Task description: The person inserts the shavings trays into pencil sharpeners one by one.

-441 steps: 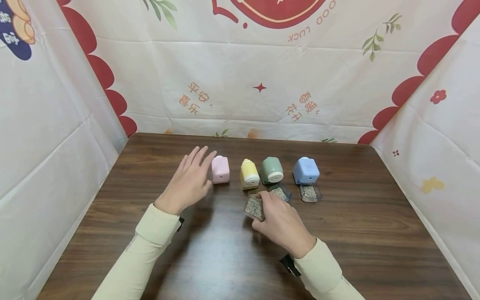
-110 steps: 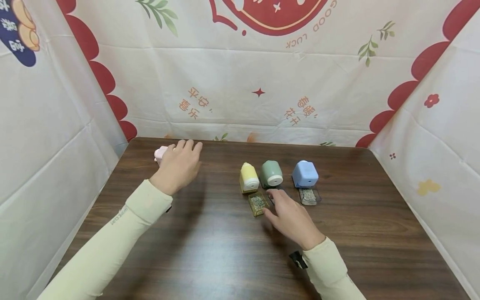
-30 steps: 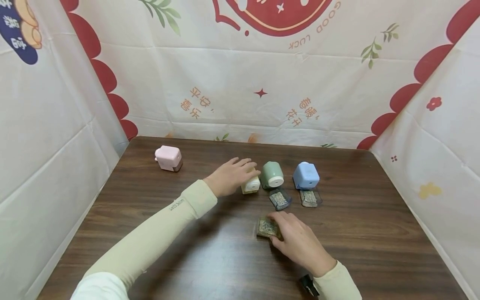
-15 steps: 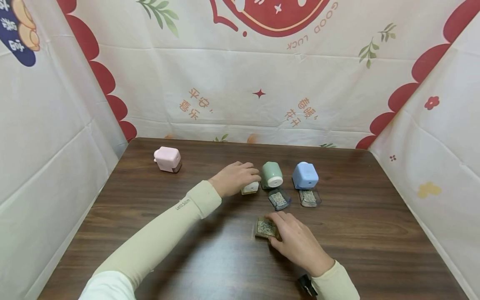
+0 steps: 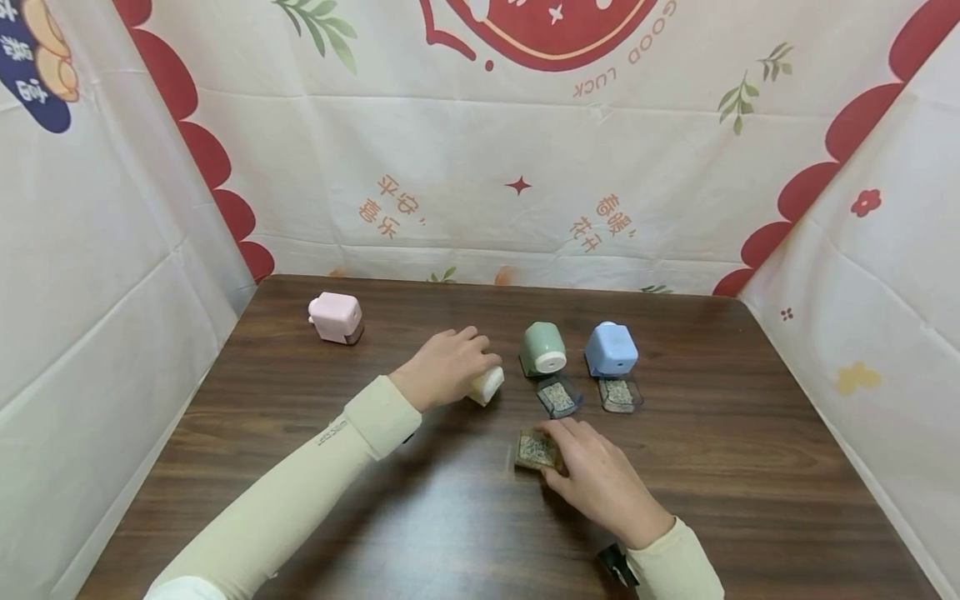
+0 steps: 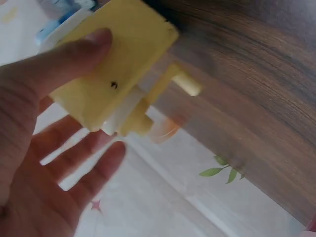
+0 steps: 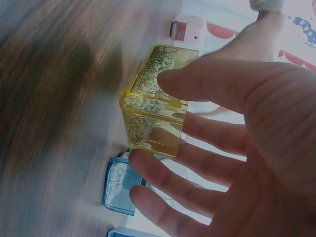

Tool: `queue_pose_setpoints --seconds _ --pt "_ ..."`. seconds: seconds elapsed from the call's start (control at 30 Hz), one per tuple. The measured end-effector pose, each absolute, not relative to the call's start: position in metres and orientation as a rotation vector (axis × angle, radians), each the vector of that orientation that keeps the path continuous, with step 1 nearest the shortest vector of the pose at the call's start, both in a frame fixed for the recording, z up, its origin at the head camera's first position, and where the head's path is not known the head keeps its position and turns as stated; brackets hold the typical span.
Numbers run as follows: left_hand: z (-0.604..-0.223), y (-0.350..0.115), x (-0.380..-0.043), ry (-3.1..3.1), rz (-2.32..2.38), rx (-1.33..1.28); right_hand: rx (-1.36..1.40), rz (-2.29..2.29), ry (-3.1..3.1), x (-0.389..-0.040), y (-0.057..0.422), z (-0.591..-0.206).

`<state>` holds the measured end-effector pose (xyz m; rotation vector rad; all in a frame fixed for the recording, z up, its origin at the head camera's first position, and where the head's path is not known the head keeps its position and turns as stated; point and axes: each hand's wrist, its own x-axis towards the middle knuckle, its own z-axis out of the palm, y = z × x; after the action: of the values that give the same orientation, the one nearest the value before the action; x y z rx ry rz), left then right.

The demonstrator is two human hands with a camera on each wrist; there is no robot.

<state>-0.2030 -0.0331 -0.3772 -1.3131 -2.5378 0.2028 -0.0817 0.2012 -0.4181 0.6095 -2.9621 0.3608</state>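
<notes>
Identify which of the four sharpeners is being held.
The yellow sharpener, held in the left grip; the pink one, green one and blue one rest on the table, untouched.

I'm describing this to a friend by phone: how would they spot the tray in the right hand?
On the brown table, find the green sharpener. Nearer the camera, the right hand holds a see-through tray partly filled with speckled shavings. It alone is yellow-tinted; the two trays beyond it are bluish.
</notes>
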Motion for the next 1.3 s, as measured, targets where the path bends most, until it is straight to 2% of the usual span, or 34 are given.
queue_pose_setpoints --seconds 0.33,0.63,1.3 --pt "-0.356 -0.052 -0.169 -2.862 -0.048 -1.159 0.610 0.350 -2.930 -0.086 0.203 -0.414" --pt "-0.365 -0.050 -0.143 -2.912 -0.106 -1.210 0.630 0.352 -2.911 -0.088 0.202 -0.415" --pt "-0.378 -0.048 -0.133 -2.956 -0.181 -1.084 0.660 0.407 -2.968 -0.095 0.186 -0.418"
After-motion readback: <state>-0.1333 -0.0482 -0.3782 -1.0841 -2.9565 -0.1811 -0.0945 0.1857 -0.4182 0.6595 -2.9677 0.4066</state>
